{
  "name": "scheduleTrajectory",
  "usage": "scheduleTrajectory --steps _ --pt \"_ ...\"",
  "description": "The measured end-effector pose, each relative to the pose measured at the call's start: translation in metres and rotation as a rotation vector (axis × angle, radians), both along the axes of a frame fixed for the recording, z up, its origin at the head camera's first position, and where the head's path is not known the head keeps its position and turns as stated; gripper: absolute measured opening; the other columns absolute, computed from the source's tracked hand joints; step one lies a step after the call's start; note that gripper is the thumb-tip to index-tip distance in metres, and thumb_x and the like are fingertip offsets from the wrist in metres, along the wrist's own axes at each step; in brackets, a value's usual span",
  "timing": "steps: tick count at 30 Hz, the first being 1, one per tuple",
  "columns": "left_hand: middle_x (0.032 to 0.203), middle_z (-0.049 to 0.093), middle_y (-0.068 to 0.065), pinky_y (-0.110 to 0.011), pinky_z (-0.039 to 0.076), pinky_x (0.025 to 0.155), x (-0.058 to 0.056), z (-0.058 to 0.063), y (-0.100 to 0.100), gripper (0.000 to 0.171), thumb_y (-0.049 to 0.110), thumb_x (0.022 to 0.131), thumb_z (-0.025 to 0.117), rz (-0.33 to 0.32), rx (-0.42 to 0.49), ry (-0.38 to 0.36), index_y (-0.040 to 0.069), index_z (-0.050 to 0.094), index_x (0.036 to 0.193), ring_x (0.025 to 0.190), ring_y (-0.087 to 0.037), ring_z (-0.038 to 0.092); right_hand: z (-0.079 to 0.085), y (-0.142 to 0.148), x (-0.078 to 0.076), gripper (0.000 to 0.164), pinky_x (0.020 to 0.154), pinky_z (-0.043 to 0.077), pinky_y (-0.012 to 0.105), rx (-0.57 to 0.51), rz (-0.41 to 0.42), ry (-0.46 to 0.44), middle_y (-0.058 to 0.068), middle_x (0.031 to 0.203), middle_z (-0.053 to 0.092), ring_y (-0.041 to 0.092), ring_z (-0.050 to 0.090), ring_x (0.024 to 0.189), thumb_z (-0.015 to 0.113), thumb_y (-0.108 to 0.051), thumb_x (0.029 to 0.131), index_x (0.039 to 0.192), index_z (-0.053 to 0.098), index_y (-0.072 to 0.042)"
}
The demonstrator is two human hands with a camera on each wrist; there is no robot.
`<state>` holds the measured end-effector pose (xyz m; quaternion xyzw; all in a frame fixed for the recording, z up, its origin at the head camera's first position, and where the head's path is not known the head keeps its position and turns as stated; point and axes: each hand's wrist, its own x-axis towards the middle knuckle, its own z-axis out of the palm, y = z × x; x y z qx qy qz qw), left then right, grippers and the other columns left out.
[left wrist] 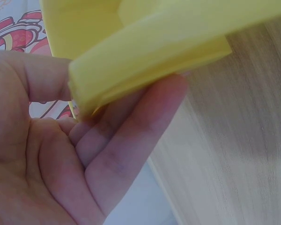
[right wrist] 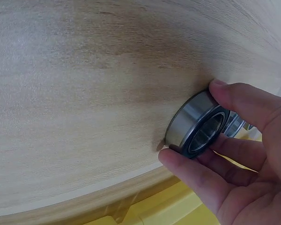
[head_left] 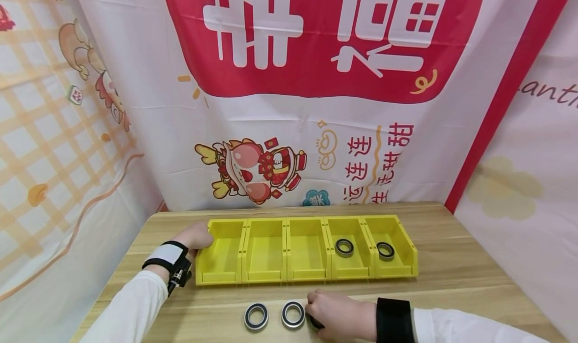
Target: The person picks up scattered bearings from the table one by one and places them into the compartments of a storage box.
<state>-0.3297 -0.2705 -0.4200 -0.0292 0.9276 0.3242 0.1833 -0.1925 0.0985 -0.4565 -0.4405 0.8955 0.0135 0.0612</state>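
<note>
My left hand (head_left: 198, 236) grips the left side wall of a yellow row of open bins (head_left: 265, 255); the left wrist view shows the thumb on one side of the yellow wall (left wrist: 145, 61) and fingers along the other. Just in front of the bins, my right hand (head_left: 336, 313) pinches a ball bearing (right wrist: 186, 123) by its outer rim, between thumb and fingers, close over the table. To its left lie two more bearings, a nearer one (head_left: 293, 326) and a farther one (head_left: 256, 328), both flat.
One bearing (head_left: 344, 254) sits in the fourth bin from the left and another (head_left: 386, 258) in the rightmost bin. The bins stand toward the back of a wooden table (head_left: 456, 273). Printed cloth (head_left: 280, 112) hangs behind the table and at both sides.
</note>
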Motion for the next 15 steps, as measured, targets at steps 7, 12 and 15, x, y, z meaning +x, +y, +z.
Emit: scheduleTrajectory --steps 7,12,15 --pt "0.094 0.06 -0.015 -0.035 0.057 0.064 0.0 0.001 0.002 0.032 -0.002 0.088 0.047 -0.011 -0.025 0.025 -0.008 0.055 0.119 0.083 -0.029 0.063 0.002 0.005 -0.002 0.02 0.057 0.037 0.013 -0.043 -0.015 -0.081 -0.009 0.081 0.052 -0.001 0.041 0.067 0.081 -0.011 0.07 0.087 0.07 -0.012" --pt "0.095 0.06 -0.015 -0.036 0.057 0.065 -0.001 -0.001 0.003 0.034 -0.002 0.088 0.047 -0.012 -0.015 0.019 -0.008 0.054 0.121 0.084 -0.03 0.064 0.02 0.007 -0.006 0.019 0.055 0.036 0.011 -0.055 0.01 -0.105 -0.009 0.078 0.053 -0.002 0.039 0.063 0.082 -0.009 0.069 0.082 0.068 -0.012" --pt "0.094 0.06 -0.015 -0.036 0.057 0.064 -0.002 -0.001 0.002 0.031 -0.001 0.088 0.048 -0.016 -0.02 0.019 -0.008 0.055 0.118 0.083 -0.029 0.064 0.037 0.008 -0.009 0.022 0.055 0.039 0.01 -0.003 0.014 -0.073 -0.008 0.08 0.056 -0.002 0.042 0.064 0.085 -0.012 0.069 0.085 0.07 -0.012"
